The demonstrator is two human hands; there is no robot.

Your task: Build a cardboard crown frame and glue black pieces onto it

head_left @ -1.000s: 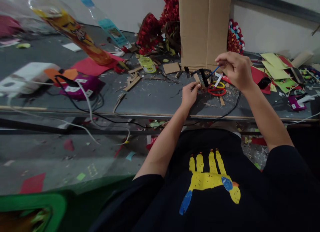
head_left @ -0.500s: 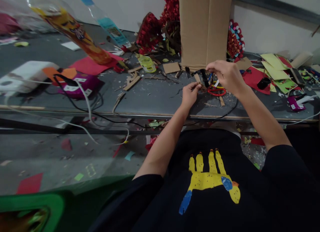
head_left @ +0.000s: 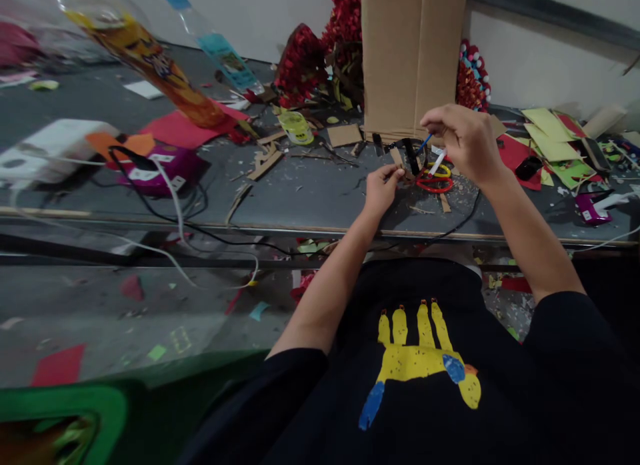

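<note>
My left hand rests on the grey table with its fingers pinched on a small brown cardboard piece. My right hand is raised a little above the table, its fingers pinched on a thin blue stick that points down to the left. Between the hands stands a small black object. Under them lie red and yellow rings and a white stick.
A tall cardboard sheet stands behind the hands, flanked by red paper decorations. Coloured paper sheets lie at the right. A purple glue gun with cables, an orange bottle and cardboard scraps lie at the left.
My right hand dipped down to the black object half a second ago and has risen again with the blue stick. My left hand has stayed in place.
</note>
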